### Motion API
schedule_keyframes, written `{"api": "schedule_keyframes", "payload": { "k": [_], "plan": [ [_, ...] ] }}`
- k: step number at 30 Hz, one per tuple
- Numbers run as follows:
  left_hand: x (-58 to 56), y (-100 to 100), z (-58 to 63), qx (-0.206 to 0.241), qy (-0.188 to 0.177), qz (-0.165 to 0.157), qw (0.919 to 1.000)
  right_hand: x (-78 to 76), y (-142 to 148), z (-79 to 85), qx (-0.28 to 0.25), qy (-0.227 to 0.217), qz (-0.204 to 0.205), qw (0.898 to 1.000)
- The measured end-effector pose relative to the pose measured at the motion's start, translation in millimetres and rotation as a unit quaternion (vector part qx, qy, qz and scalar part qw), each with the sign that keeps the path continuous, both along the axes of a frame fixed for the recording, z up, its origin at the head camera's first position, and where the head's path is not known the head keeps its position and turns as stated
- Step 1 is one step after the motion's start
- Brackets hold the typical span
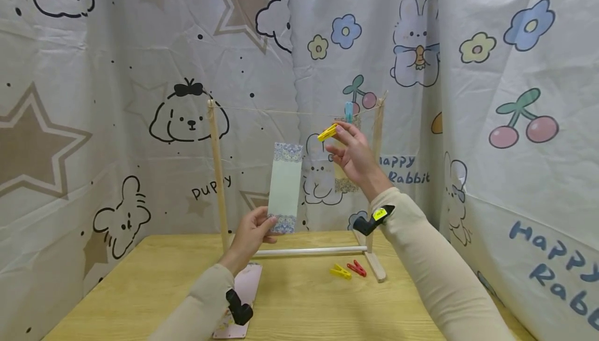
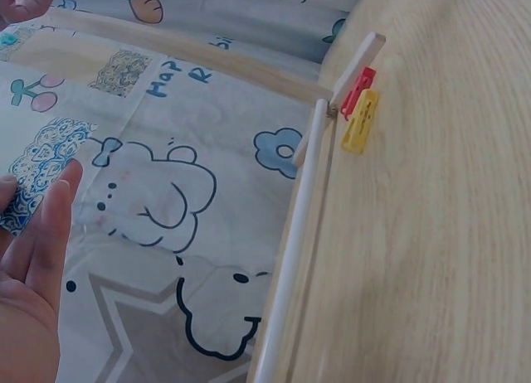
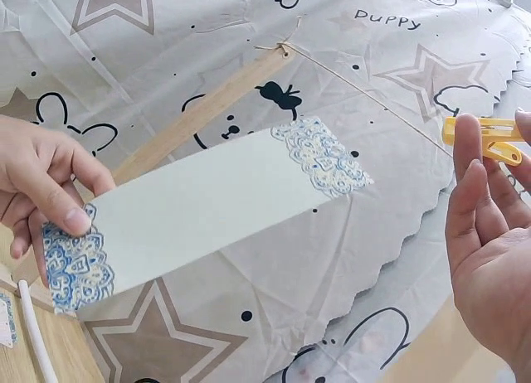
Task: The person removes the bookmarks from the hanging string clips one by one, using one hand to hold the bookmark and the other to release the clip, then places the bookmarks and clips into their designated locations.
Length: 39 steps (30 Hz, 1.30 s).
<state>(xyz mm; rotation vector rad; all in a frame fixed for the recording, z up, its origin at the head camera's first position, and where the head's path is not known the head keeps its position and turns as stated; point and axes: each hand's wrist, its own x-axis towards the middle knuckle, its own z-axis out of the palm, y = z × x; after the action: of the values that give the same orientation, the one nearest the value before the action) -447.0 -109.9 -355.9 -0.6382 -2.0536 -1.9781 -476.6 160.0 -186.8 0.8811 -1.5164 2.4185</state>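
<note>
My left hand point(image 1: 248, 234) pinches the lower end of a pale green paper card point(image 1: 284, 187) with blue lace-patterned ends, held upright below a thin string point(image 1: 262, 110). To its right, my right hand point(image 1: 356, 155) holds a yellow clothespin point(image 1: 327, 132) between thumb and fingers, a little under the string's height. In the right wrist view the same clothespin point(image 3: 489, 134) points toward the string. Behind the right hand, a blue clothespin point(image 1: 348, 112) clips a tan card with patterned ends point(image 1: 346, 185) on the string; the hand partly covers that card.
Two wooden posts, the left one point(image 1: 217, 174) slimmer in view, carry the string, with a white rod point(image 1: 309, 251) joining them low down. A yellow clothespin point(image 1: 340, 272) and a red clothespin point(image 1: 357, 268) lie by the right foot. Pink card point(image 1: 249, 281) lies under my left forearm.
</note>
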Motion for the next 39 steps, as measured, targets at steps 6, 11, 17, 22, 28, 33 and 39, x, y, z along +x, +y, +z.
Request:
{"api": "schedule_keyframes", "payload": {
  "k": [6,11,17,22,28,33,39],
  "plan": [
    [5.9,-3.5,-7.5,0.005,-0.012,0.001,0.9999,0.8,6.6,-14.3,0.034,-0.012,-0.022,0.999],
    [13.4,-5.2,-15.0,0.017,-0.019,0.008,0.9996,1.6,9.6,-27.4,0.052,-0.018,-0.032,0.998],
    [23.3,-11.6,-21.9,0.016,-0.031,0.001,0.9994,9.5,9.2,-42.0,0.087,-0.016,-0.027,0.996],
    [28.4,-14.3,-26.3,0.009,-0.027,-0.008,0.9996,13.9,10.5,-53.2,0.103,-0.008,-0.02,0.994],
    [34.5,-11.5,-34.2,0.0,-0.028,-0.008,0.9996,17.5,15.6,-70.6,0.114,-0.008,-0.018,0.993],
    [43.2,-15.0,-42.1,-0.01,-0.029,-0.017,0.9994,22.3,18.6,-89.9,0.129,-0.009,-0.026,0.991],
    [56.5,-25.2,-49.4,0.007,-0.046,-0.012,0.9989,19.8,23.7,-114.8,0.141,-0.017,-0.04,0.989]
  ]
}}
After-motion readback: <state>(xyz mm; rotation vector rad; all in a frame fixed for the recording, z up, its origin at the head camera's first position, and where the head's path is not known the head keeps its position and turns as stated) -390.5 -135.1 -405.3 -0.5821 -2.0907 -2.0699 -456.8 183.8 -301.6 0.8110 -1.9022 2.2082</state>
